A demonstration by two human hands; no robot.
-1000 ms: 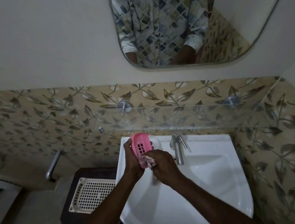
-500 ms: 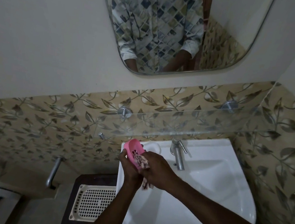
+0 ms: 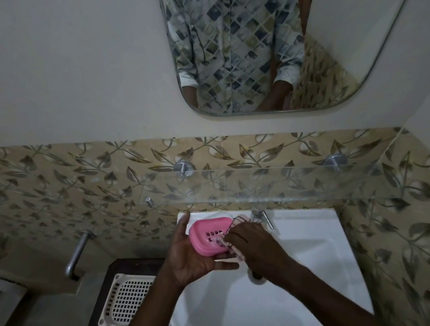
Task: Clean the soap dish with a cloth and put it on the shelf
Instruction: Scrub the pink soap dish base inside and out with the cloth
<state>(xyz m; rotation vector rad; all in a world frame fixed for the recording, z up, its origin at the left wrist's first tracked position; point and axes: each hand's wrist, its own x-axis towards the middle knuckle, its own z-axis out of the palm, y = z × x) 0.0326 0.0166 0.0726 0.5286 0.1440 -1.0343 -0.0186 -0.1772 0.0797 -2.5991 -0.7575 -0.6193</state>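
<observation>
A pink slotted soap dish (image 3: 205, 233) lies face up in my left hand (image 3: 190, 258), which cups it from below over the left rim of the white sink (image 3: 304, 261). My right hand (image 3: 253, 246) grips a small pink cloth (image 3: 240, 221) and presses it onto the right end of the dish. Part of the cloth is hidden under my fingers. A clear glass shelf (image 3: 271, 191) runs along the tiled wall just above the dish, with nothing on it.
A chrome tap (image 3: 262, 215) stands right behind my right hand. A white slotted tray (image 3: 126, 300) sits on a dark stand to the left of the sink. A metal bar (image 3: 77, 253) is fixed to the wall at left. A mirror (image 3: 270, 50) hangs above.
The dish has turned from nearly upright to lying flat, face up, in my left hand. My right hand with the cloth has shifted from the dish's middle to its right end.
</observation>
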